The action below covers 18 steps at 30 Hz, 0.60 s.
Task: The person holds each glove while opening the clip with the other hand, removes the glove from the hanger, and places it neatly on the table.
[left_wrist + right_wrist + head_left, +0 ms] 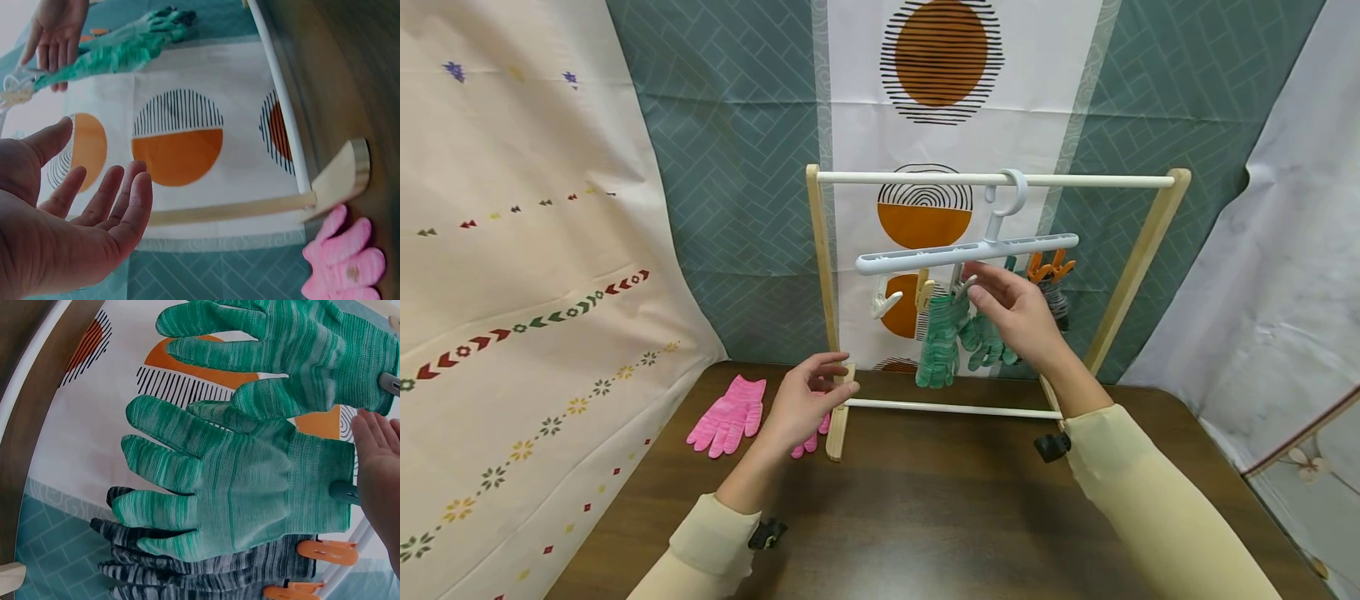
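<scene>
My right hand (pixel 1011 312) is beside the grey clip (pixel 964 288) that grips the cuff of a green striped glove (pixel 938 342). Its fingers look fairly straight in the right wrist view, their tips right at the cuff. A second green glove (pixel 244 481) hangs from a dark green clip (pixel 345 492). All hang below a pale blue hanger (pixel 970 252) hooked over a rack's top bar (pixel 917 178). Relaxed and holding nothing, my left hand (pixel 808 400) hovers by the rack's left post (pixel 825 267), fingers slightly bent.
Dark striped gloves (pixel 212 569) hang from orange clips (pixel 328 552) at the hanger's right. Toward its left are a yellow clip (pixel 924 293) and a white clip (pixel 886 302). One pink glove (pixel 728 417) lies on the brown table (pixel 925 517); another (pixel 808 442) is partly hidden behind my left hand.
</scene>
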Tool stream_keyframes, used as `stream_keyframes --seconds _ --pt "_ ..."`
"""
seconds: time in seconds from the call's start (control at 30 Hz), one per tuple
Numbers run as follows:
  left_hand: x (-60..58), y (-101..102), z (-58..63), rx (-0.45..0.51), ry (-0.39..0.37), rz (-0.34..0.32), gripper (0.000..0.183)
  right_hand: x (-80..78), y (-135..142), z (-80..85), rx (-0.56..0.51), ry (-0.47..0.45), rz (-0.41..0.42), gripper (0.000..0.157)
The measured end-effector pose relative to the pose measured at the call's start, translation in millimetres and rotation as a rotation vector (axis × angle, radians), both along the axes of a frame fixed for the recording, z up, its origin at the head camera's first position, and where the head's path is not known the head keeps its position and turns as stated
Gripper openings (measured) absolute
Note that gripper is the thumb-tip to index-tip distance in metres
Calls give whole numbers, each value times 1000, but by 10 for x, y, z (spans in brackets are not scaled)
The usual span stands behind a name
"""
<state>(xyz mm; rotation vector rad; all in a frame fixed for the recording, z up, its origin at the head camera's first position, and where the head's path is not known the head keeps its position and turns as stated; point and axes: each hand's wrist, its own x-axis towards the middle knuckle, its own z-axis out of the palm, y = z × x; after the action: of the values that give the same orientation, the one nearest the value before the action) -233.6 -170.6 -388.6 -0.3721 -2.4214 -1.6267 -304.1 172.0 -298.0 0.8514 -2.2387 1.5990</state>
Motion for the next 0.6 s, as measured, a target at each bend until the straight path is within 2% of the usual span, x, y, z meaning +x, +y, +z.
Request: stream_keyframes --seconds 0.37,0.6 --pt "-55 323 125 97 0 -109 50 -76 -60 40 -72 -51 58 47" --pt "-102 489 169 104 19 -141 50 -93 -105 35 -130 -31 111 43"
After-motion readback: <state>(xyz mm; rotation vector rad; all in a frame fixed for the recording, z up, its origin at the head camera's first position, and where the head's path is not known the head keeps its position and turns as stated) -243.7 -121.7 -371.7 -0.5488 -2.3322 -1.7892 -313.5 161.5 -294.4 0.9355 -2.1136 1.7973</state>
